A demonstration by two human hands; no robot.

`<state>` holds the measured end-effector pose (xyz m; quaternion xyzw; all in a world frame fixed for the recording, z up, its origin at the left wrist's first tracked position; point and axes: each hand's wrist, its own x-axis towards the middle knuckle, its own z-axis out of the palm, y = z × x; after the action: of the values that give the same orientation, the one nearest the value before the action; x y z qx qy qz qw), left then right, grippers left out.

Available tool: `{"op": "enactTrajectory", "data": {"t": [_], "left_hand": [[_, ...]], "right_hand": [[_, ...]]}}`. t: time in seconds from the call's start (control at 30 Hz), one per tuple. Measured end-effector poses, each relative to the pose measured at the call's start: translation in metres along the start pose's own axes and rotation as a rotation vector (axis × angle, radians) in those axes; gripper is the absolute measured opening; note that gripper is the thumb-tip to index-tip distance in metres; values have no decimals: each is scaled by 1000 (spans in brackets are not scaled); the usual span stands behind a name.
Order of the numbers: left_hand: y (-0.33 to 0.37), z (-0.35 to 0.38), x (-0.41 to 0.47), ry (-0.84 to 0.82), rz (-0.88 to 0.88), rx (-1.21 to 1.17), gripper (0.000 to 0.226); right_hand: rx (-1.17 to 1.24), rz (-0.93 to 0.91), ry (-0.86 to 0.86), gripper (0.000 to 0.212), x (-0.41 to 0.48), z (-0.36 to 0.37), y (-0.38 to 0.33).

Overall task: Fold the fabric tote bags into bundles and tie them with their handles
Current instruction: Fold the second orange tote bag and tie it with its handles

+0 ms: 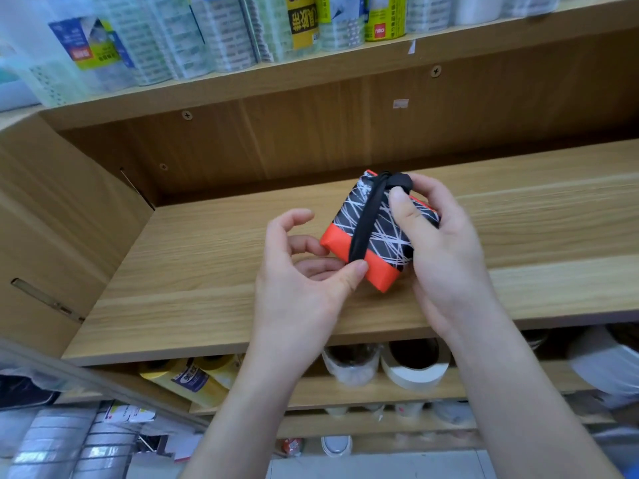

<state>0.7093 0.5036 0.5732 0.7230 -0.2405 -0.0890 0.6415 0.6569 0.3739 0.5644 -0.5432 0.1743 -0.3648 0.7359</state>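
A tote bag folded into a small square bundle point(380, 226), black with white scribble lines and an orange border, is held just above the wooden shelf point(207, 271). A black handle point(363, 229) wraps round its middle and ends in a knot point(401, 183) at the top edge. My right hand point(439, 243) grips the bundle from the right, thumb pressing on its face just under the knot. My left hand point(301, 271) pinches the bundle's near-left orange edge, thumb by the handle's lower end and fingers underneath.
Wrapped rolls with printed labels point(207, 32) stand in a row on the shelf above. Below the working shelf lie tape rolls point(415, 364) and yellow rolls point(193, 375). A wooden side panel point(52, 236) closes the shelf at left.
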Motion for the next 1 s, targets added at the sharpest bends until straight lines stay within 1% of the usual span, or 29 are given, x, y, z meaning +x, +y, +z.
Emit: {"op": "enactTrajectory", "data": {"t": [0.07, 0.1, 0.17, 0.23, 0.27, 0.33, 0.4, 0.47, 0.53, 0.6, 0.67, 0.7, 0.8, 0.9, 1.0], "left_hand": [[1, 1, 0, -83, -30, 11, 56], [2, 4, -1, -144, -36, 19, 54], [1, 9, -5, -236, -17, 64, 51], [3, 11, -7, -308, -9, 104, 50], [5, 10, -8, -361, -12, 106, 49], [8, 7, -8, -436, -17, 32, 49], [10, 4, -5, -425, -28, -68, 52], [11, 5, -1, -427, 27, -37, 56], [12, 7, -1, -462, 66, -22, 52], [10, 9, -5, -466, 76, -99, 41], [3, 9, -12, -414, 85, -190, 34], [-2, 9, -16, -376, 88, -232, 32], [-11, 10, -33, -318, 87, -321, 38], [-13, 12, -50, -392, 62, -343, 41], [-19, 18, -61, -484, 75, -244, 39]], "right_hand": [[58, 32, -52, 15, -4, -1, -3], [44, 26, -35, 12, -7, 2, -5], [-111, -54, 62, 9, -10, 6, -2], [-249, -134, 139, 15, -11, 6, 1], [-292, -161, 148, 16, -12, 2, 2], [-371, -228, 113, 16, -13, -9, -1], [-392, -273, 41, 13, -16, -20, -3], [-362, -288, -48, 7, -22, -25, -5], [-310, -232, -109, 9, -31, -28, -5], [-221, -86, -152, 21, -44, -30, -9], [-105, 58, -165, 38, -55, -36, -14], [-58, 93, -143, 42, -60, -40, -16], [-10, 139, -74, 43, -78, -52, -18], [43, 183, -43, 40, -102, -61, -11], [17, 147, 67, 43, -125, -71, -5]]}}
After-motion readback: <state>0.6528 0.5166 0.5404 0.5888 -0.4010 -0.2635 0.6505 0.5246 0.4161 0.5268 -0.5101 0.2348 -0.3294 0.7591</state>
